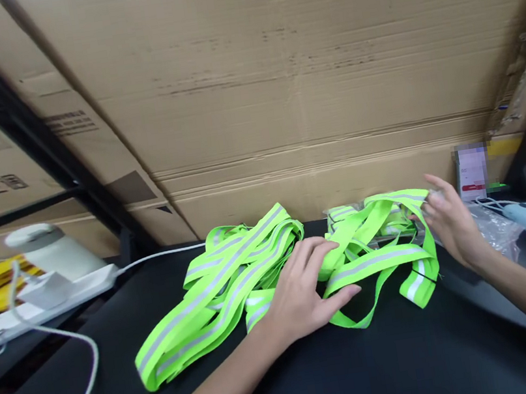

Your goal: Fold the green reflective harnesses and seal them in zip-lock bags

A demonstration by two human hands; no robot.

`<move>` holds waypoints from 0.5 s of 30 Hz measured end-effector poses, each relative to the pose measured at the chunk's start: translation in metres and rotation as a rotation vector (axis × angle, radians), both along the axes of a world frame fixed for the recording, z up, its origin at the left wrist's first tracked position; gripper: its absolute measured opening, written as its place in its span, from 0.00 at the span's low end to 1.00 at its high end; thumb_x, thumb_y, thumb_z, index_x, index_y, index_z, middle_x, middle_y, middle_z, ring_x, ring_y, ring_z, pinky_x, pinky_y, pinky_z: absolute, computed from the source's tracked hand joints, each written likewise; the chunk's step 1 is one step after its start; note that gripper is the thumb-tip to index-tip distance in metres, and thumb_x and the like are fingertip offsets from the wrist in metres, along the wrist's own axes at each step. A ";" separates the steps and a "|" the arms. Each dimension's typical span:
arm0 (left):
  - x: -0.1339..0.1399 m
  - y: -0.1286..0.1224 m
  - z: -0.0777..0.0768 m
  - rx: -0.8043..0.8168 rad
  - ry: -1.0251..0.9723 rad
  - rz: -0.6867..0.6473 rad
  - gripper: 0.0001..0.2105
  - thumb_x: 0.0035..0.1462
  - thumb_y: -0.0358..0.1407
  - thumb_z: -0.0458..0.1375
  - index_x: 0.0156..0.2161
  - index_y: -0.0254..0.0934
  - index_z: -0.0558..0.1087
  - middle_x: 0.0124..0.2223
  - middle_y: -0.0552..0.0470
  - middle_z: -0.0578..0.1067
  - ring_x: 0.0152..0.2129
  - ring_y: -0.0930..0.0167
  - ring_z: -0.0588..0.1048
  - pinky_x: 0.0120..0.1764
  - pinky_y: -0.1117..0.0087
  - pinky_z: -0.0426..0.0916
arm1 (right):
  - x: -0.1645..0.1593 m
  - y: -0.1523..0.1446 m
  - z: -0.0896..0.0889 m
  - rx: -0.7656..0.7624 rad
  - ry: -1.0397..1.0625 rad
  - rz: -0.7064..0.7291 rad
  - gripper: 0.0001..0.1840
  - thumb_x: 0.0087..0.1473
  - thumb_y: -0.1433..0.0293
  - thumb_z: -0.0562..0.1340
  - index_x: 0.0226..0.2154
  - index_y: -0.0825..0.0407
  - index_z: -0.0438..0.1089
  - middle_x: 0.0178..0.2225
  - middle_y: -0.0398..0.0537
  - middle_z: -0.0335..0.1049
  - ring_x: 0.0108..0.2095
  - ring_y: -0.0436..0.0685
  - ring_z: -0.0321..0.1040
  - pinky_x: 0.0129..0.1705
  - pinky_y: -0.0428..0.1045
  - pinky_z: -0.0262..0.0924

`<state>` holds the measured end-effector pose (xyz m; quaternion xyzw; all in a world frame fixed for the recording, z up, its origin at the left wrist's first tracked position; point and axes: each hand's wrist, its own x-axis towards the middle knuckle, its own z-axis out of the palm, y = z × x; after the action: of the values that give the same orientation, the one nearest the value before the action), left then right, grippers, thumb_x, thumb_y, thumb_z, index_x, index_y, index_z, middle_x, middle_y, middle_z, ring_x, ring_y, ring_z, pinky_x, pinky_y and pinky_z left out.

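Left hand (301, 290) on lime strap tangle (376, 263), fingers (322, 256) spread, right hand (450, 221) at tangle's 2 o'clock, can't tell from here if pinching

My left hand (302, 293), centre, hides part of the green straps (219, 302); contact under its fingers not visible. My right hand (450, 225), right of frame, slightly blurred; cannot tell whether I pinch the strap there. Left forearm (222, 387) cut by the bottom edge. Phone (471, 172), far right: pixelated, unreadable. Small carton print (69, 124), upper left: illegible. Power strip (92, 282) cut by left edge.
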<state>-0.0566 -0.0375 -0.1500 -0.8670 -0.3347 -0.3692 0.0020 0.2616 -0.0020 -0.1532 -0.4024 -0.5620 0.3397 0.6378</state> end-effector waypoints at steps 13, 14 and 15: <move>-0.008 0.029 -0.012 -0.785 -0.516 0.034 0.14 0.61 0.39 0.60 0.49 0.38 0.70 0.48 0.46 0.76 0.20 0.79 0.69 0.24 0.74 0.68 | -0.005 -0.009 -0.010 0.321 -0.982 -0.359 0.34 0.61 0.67 0.62 0.67 0.47 0.55 0.58 0.60 0.66 0.58 0.71 0.66 0.58 0.67 0.63; -0.011 0.031 -0.012 -0.821 -0.482 0.009 0.15 0.58 0.38 0.61 0.50 0.38 0.71 0.51 0.45 0.75 0.22 0.78 0.71 0.27 0.73 0.69 | -0.003 -0.008 -0.009 0.350 -1.003 -0.383 0.34 0.61 0.68 0.62 0.67 0.47 0.56 0.58 0.60 0.65 0.58 0.71 0.66 0.58 0.67 0.63; -0.013 0.032 -0.012 -0.846 -0.451 -0.016 0.17 0.56 0.36 0.62 0.50 0.38 0.71 0.54 0.43 0.74 0.25 0.77 0.73 0.28 0.71 0.71 | -0.003 -0.009 -0.008 0.388 -1.028 -0.401 0.33 0.61 0.69 0.62 0.67 0.48 0.57 0.58 0.61 0.65 0.58 0.72 0.65 0.58 0.67 0.63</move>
<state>-0.0692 -0.0055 -0.1618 -0.6924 -0.4409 -0.3796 -0.4267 0.2587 -0.0111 -0.1613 -0.4899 -0.7642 -0.1356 0.3971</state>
